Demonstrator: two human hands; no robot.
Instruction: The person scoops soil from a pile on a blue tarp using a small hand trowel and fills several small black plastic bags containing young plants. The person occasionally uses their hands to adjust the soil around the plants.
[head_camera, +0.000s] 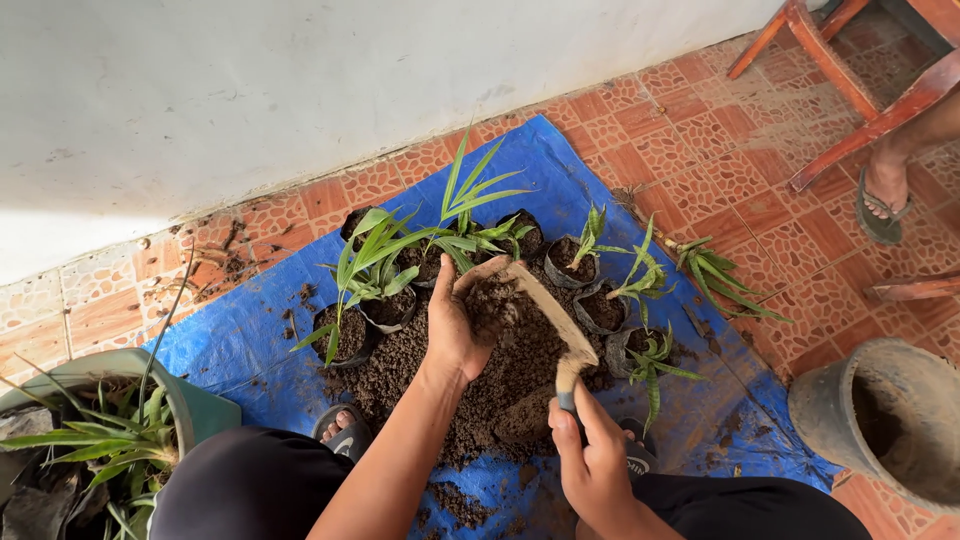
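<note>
In the centre of the frame I see the left hand (462, 325) cupped around a lump of soil (497, 300), perhaps so nothing spills. The right hand (592, 455) has its grip clenched on a trowel (556, 325), blade under that soil, above the blue tarp (235, 335).

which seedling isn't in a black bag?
The seedling lying loose on the blue tarp's right edge, by the tiles. It lies flat with no bag; the others stand in black bags around the soil pile.

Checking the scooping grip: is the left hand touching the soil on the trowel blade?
Touching. The head view shows the left hand cupped against soil on the trowel.
</note>
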